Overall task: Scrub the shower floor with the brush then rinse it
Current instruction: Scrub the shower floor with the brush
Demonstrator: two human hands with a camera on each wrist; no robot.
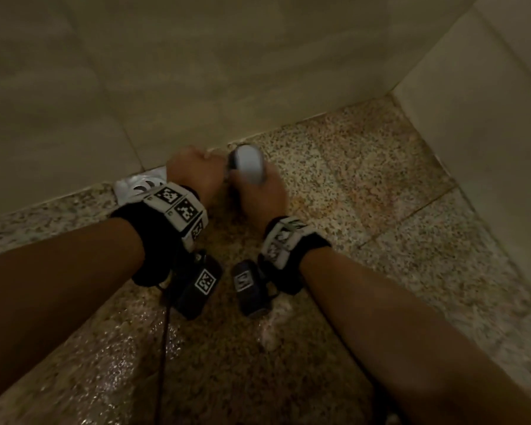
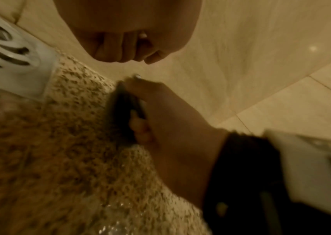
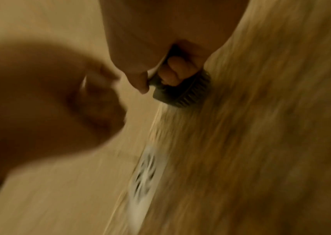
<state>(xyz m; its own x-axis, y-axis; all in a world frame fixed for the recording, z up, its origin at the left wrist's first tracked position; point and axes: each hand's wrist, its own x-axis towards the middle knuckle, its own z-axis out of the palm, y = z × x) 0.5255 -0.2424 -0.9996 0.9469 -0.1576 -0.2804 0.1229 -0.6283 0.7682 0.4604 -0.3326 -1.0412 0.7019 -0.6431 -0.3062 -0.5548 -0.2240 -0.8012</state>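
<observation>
Brush [image 1: 246, 165] is down on the speckled shower floor [image 1: 365, 185], hard against the wall base [image 1: 258, 96] at 12 o'clock, gripped in the right hand [image 1: 262, 196] with fingers wrapped through its handle. Left hand [image 1: 193, 173] is a clenched fist holding nothing, at the brush's 9 o'clock, drain [image 1: 141, 187] further out the same way. Risk: floor glistens wet at 6 o'clock, so a hard stroke could skid the brush, rapping knuckles on wall or left fist.

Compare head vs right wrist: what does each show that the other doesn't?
Head only: both wrist bands, the wet speckled floor, the wall corner, and the brush's pale top.

Right wrist only: the brush's dark bristle underside on the floor, with the right hand's fingers curled round its grip.

Both: the brush, the curled left hand beside it, and the white drain cover.
</observation>
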